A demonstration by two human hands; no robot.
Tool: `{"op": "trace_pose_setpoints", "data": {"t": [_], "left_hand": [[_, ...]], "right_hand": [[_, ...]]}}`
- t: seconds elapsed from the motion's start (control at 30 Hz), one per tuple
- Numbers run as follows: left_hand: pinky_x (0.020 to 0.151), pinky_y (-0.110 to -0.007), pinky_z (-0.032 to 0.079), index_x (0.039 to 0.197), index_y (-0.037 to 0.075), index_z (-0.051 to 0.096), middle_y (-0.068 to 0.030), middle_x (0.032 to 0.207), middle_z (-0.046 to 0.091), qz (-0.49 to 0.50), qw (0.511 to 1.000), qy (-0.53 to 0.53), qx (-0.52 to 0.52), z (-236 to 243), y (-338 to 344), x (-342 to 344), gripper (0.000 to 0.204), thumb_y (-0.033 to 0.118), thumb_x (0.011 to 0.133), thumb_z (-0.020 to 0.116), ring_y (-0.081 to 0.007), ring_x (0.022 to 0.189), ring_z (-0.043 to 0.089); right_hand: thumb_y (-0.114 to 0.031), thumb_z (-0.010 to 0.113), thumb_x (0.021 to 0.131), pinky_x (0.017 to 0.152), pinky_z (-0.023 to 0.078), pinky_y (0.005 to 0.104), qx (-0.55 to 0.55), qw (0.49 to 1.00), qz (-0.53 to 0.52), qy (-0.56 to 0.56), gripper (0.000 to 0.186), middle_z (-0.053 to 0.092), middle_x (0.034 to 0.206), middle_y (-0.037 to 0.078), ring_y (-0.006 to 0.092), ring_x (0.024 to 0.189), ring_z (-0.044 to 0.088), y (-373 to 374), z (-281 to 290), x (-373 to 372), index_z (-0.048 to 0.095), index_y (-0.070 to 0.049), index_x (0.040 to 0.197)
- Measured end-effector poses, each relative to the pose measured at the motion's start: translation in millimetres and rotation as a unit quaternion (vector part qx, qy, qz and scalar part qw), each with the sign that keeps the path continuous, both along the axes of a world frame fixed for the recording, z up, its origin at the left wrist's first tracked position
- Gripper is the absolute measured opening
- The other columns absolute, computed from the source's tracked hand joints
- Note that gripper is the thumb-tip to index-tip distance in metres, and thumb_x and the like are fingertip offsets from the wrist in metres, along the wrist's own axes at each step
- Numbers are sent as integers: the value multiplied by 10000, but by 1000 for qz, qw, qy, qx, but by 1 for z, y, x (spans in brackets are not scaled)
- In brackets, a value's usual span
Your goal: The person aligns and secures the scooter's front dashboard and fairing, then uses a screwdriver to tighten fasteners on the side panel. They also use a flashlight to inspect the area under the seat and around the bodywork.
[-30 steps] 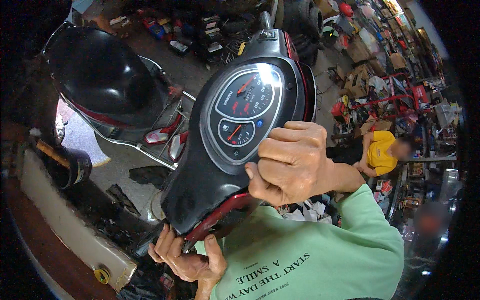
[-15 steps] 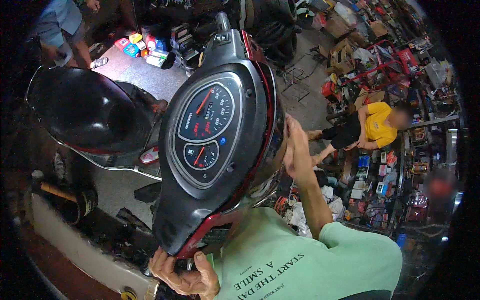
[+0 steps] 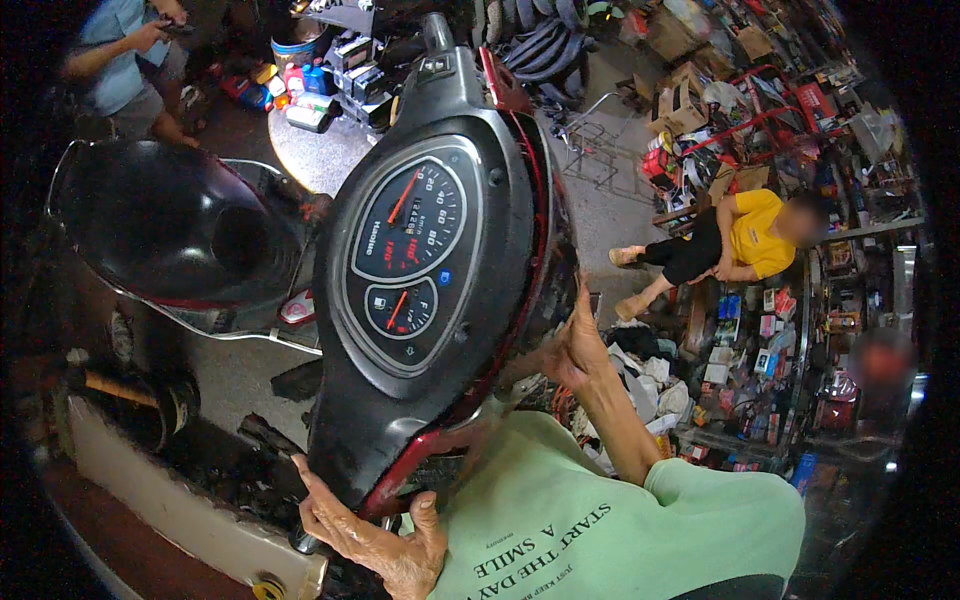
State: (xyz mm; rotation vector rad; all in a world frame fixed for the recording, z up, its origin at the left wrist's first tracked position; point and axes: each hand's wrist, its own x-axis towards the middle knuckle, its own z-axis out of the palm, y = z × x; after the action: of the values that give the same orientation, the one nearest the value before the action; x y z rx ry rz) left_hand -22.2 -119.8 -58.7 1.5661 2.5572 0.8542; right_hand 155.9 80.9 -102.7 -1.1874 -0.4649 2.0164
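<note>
- Here, centre of view, sits the black handlebar cover (image 3: 375,420), gauge panel (image 3: 400,260) facing up, slanting between the two hands.
- Red trim (image 3: 425,450) runs along its right-hand edge, and a bar end (image 3: 437,33) pokes out at the top.
- Left hand (image 3: 375,540) is down at the cover's lower tip, index finger stretched along it, thumb standing apart; whether the fingers grasp anything beneath, I cannot tell.
- Right hand (image 3: 580,350) is up against the cover's right flank, fingers partly hidden behind it, so their hold cannot be told.
- Over left, a black scooter seat (image 3: 190,220); at upper right, a seated person in yellow (image 3: 762,235), arms bent toward the lap.
</note>
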Motion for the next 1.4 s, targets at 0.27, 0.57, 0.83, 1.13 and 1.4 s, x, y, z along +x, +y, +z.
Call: {"op": "trace_pose_setpoints", "data": {"t": [0.27,0.57,0.83,1.13,1.4], "left_hand": [[918,-496,319,1379,-64,219,-277,1367,354,34,998,-40,-24,8,3,6,846,547,861,490,-396,1048,425],[931,-456,331,1349,-107,292,-262,1353,390,74,992,-105,-14,5,0,7,851,550,842,479,-367,1078,408],[997,-499,368,1390,4,247,-310,1305,418,34,996,-80,-11,7,-10,7,892,459,766,694,-442,1217,415],[1005,-534,316,1437,42,171,-289,1410,280,-170,969,-139,-109,60,60,-73,1198,592,560,774,-488,1262,311],[1017,-523,293,1380,34,314,-267,1412,280,-241,939,-222,-102,43,75,-65,937,438,660,758,-431,1290,306]], "right_hand": [[-702,388,818,826,497,473,-63,997,11,-49,753,584,1176,89,290,1004,589,3,-23,18,396,-145,1325],[-612,384,881,975,357,593,44,998,32,-35,708,360,1406,129,389,1235,400,4,-15,10,297,-136,1397],[-529,452,898,962,426,433,29,999,-23,-29,568,542,1243,91,285,1102,522,8,-14,11,482,-96,1264],[-506,448,903,843,476,353,90,993,37,-68,597,551,1218,128,189,1010,569,54,-21,28,438,-50,1288],[-645,383,859,1093,113,355,115,977,94,-156,818,154,1471,57,188,1341,138,55,-9,3,170,-91,1421]]}}
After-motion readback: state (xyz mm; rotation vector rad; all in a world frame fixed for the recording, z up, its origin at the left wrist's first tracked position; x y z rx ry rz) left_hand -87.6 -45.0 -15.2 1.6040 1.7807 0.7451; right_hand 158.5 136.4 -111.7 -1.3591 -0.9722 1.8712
